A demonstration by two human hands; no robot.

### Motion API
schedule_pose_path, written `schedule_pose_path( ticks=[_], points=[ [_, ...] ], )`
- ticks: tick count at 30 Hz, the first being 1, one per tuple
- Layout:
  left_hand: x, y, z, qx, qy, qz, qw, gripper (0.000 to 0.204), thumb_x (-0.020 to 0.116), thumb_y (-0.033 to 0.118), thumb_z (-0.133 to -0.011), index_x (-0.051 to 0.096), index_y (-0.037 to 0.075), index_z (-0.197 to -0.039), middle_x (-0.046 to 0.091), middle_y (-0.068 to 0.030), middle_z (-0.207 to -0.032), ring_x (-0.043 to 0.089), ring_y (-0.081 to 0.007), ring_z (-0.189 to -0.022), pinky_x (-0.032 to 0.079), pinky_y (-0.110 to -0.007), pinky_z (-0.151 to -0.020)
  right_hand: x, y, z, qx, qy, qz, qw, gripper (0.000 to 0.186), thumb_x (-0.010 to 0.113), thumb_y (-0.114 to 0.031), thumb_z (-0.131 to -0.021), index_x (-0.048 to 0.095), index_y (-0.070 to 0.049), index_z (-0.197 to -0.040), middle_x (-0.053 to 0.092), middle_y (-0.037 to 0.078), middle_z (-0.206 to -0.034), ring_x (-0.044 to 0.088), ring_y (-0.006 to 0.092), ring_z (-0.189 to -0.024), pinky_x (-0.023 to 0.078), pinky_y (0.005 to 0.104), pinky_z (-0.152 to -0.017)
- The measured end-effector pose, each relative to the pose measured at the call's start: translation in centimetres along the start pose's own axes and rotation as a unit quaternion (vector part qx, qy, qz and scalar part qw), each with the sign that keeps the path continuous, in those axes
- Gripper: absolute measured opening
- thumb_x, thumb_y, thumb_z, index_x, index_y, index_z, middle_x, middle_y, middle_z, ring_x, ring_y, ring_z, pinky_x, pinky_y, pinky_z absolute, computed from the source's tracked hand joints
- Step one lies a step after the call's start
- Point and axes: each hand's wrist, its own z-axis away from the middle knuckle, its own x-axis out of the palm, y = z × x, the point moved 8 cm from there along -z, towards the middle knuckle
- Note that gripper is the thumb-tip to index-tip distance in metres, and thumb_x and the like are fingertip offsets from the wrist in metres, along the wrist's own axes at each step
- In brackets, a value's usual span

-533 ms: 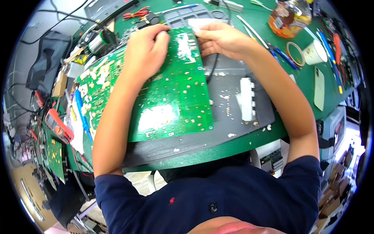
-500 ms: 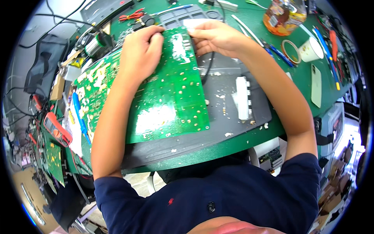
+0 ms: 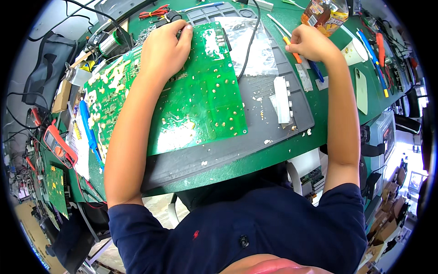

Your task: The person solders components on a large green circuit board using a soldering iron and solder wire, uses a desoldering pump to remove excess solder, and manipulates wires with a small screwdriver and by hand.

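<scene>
A large green circuit board [image 3: 200,100] lies solder side up, tilted across a dark grey mat [image 3: 255,123]. My left hand [image 3: 164,50] is closed over its far edge, thumb on top; the fingertips' undersides are hidden. To the right, my right hand [image 3: 312,43] has its fingers curled in a pinch at the handle of a flat-bladed tool [image 3: 298,58], yellow and orange with a flat, silvery end. Between the hands, a clear plastic bag [image 3: 255,48] lies on the mat, with a black cable [image 3: 250,50] across it.
A white strip-shaped part [image 3: 282,100] and white crumbs lie on the mat. Beyond my right hand stand a snack jar [image 3: 325,18] and a white cup [image 3: 354,51], with a pale green phone [image 3: 361,91] nearer. At left lie a red multimeter [image 3: 59,145] and a blue tool [image 3: 89,125].
My right hand has left the board's far right corner and moved right to the tool handle. The plastic bag now shows more fully. My left hand stays on the board.
</scene>
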Motion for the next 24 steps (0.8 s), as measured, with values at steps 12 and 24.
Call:
schedule_pose_path(
  ticks=[12,24],
  points=[
    [-0.2,-0.2,-0.4,-0.018,-0.008,0.022,1.000,0.032,0.061,0.032,-0.097,0.076,0.005,-0.104,0.074,-0.0191,-0.090,0.071,-0.0387,-0.086,0.055,-0.045,-0.081,-2.6,-4.6,2.0,-0.223,0.154,-0.252,0.929,0.023,0.064,-0.014,-0.096,0.072,-0.003,-0.114,0.065,0.007,-0.082,0.057,0.0122,-0.073,0.048,0.0309,-0.067],
    [-0.2,-0.1,-0.2,0.006,-0.002,0.025,1.000,0.034,0.058,0.033,-0.099,0.074,0.003,-0.106,0.073,-0.0177,-0.089,0.068,-0.0348,-0.084,0.053,-0.044,-0.080,-0.6,-8.6,1.9,-0.267,0.148,-0.321,0.896,0.020,0.067,-0.009,-0.094,0.074,-0.004,-0.113,0.072,0.009,-0.097,0.064,0.0178,-0.087,0.051,0.0322,-0.077]
  ],
)
